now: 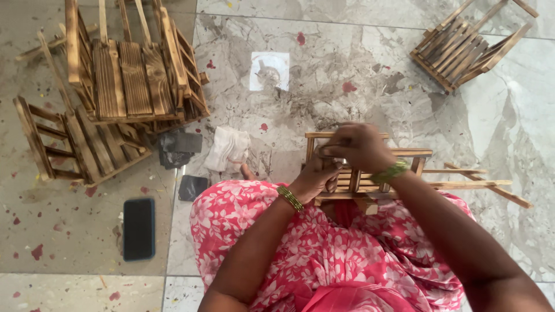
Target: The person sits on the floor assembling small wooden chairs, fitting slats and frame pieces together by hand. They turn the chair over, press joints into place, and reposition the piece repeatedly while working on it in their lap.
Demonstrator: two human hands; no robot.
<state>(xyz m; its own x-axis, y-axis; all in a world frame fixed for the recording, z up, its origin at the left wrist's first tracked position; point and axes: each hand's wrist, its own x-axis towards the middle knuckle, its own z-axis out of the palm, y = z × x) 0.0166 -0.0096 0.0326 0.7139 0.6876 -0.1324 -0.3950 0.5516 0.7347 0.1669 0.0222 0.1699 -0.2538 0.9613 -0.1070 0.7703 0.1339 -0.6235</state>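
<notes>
View from above of a person seated on a floor (pixel 347 75) of pale grey marbled tiles, veined and scuffed, spotted with red paint. A darker, duller tile section fills the left side, with grout lines running across the top and near the bottom.

Both hands meet over a small slatted wooden frame (pixel 404 155) resting on the lap, against a pink floral garment (pixel 324 254). The left hand (pixel 315 176) is curled around the frame's left edge, gripping it from below. The right hand (pixel 358 144) is closed over the frame's top rail, fingers bent down onto the wood; whether it also pinches something small cannot be told. Each wrist wears green bangles (pixel 289 197). Thin loose sticks (pixel 485 186) jut from the frame to the right.

At upper left, finished slatted wooden chairs (pixel 127 78) are stacked together, with another chair (pixel 75 144) lying beside them. One more chair (pixel 462 49) lies tilted at the upper right corner. Just beside the stack are a crumpled white cloth (pixel 228 149) and dark sandpaper pieces (pixel 179 147). A black phone (pixel 139 228) lies flat on the left tile. A white paper square (pixel 269 71) lies near the top centre.
</notes>
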